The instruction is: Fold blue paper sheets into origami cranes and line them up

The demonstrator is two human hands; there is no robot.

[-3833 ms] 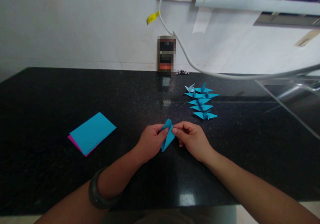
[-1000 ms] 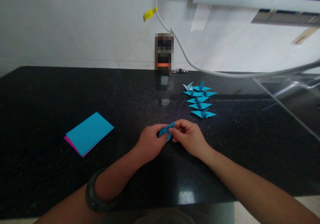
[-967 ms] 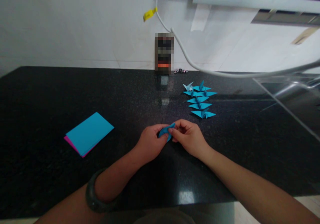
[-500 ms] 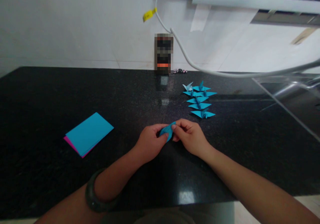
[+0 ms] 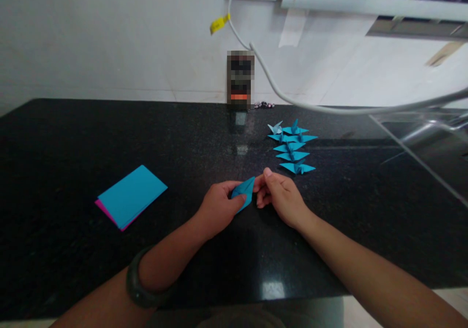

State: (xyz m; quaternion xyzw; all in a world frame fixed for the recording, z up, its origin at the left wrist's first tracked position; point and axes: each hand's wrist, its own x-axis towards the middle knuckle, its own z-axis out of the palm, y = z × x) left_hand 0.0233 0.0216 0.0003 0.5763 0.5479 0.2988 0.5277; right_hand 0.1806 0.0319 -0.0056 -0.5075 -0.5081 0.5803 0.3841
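Note:
A folded piece of blue paper (image 5: 247, 190) is pinched between the thumb and fingers of my left hand (image 5: 218, 208), low over the dark counter. Close to its right corner is my right hand (image 5: 283, 194), thumb raised off the paper and fingers loosely curled, with a gap between thumb and lower fingers. Whether its index fingertip still touches the paper is hard to see. Behind my right hand stand several blue folded paper cranes (image 5: 298, 167) in a cluster, with one paler crane (image 5: 276, 128) at the back left.
A stack of blue sheets (image 5: 133, 195) with a pink edge beneath lies at the left of the black counter (image 5: 73, 147). A pixelated upright object (image 5: 240, 79) leans at the wall near a beaded string (image 5: 263, 105). A white cable (image 5: 270, 78) hangs above; a transparent panel is at right.
My right thumb has come off the blue paper and lifted, and that hand has shifted slightly right. More of the paper's pointed right end now shows in my left hand.

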